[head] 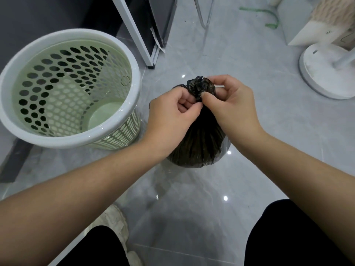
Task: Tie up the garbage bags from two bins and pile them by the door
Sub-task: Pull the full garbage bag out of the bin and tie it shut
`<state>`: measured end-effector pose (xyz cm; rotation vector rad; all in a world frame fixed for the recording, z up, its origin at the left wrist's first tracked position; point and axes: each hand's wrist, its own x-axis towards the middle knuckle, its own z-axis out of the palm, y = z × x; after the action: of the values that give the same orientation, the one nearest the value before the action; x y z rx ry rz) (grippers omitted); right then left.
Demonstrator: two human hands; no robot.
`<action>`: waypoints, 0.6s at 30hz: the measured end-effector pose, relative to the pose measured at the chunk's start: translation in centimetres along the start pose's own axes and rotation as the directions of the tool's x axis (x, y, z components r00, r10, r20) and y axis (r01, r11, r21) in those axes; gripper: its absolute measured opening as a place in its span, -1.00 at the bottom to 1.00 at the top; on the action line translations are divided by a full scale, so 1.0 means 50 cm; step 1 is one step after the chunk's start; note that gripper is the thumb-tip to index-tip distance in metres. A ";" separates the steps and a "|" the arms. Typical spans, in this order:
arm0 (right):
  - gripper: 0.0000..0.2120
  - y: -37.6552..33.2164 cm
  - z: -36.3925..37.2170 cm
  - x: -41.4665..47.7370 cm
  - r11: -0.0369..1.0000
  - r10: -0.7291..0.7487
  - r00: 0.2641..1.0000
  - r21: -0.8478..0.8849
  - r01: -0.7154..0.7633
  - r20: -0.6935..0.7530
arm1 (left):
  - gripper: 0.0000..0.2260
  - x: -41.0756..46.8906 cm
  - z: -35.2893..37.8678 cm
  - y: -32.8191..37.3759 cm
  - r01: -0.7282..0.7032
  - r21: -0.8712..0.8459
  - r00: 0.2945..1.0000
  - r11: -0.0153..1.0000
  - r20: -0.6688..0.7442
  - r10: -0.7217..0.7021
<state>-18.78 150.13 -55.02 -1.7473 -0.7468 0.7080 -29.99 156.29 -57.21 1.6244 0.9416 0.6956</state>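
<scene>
Garbage bag (197,146), black and thin with fine pleats, sits on the glossy grey tiled floor (269,104), just to the right of the bin (67,33); whether the two touch cannot be told. The bag's mouth is gathered into a narrow neck, and a crumpled tuft of plastic stands up above it. Both hands are close together on that neck. The left hand (172,110) pinches it from the left with thumb and curled fingers, and the right hand (232,106) pinches it from the right, its thumb pressed against the plastic just below the tuft. The thumbs nearly meet in front of the neck.

The bin is pale green with round holes in its wall and a broad white rim; its inner wall and bottom show. A round white stand base (322,73) lies on the floor well to the right. A white-framed dark panel (153,25) leans behind the bin. A green strip (269,13) lies farther back. At the bottom are black trouser legs and a white shoe (115,221).
</scene>
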 end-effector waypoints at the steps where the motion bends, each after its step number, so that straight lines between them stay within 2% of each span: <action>1: -0.84 -0.001 0.002 -0.001 1.000 -0.004 1.000 -0.009 0.004 -0.004 | -0.93 0.001 0.001 0.001 0.002 0.000 1.000 1.000 -0.014 -0.002; 7: -0.91 0.006 0.008 0.002 0.999 0.032 0.999 -0.044 -0.033 -0.028 | -0.97 0.008 0.011 0.000 -0.019 0.059 0.997 0.998 -0.069 0.023; 10: -0.94 0.020 0.009 0.007 0.990 0.097 0.995 -0.104 -0.098 -0.012 | -0.93 0.015 0.011 -0.013 -0.032 0.129 0.999 0.991 -0.024 0.036; 13: -0.93 0.033 0.005 0.009 0.976 0.178 0.982 -0.137 -0.168 0.062 | -0.91 0.015 0.011 -0.028 -0.055 0.203 0.998 0.978 0.043 0.047; 18: -0.89 0.033 -0.003 0.008 0.948 0.316 0.919 -0.042 -0.316 0.234 | -0.91 0.027 -0.003 -0.036 -0.060 0.197 0.987 0.979 0.156 0.029</action>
<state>-18.17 149.97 -56.60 -1.8258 -0.6284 1.1540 -29.82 157.69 -58.96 1.8546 0.8887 0.5102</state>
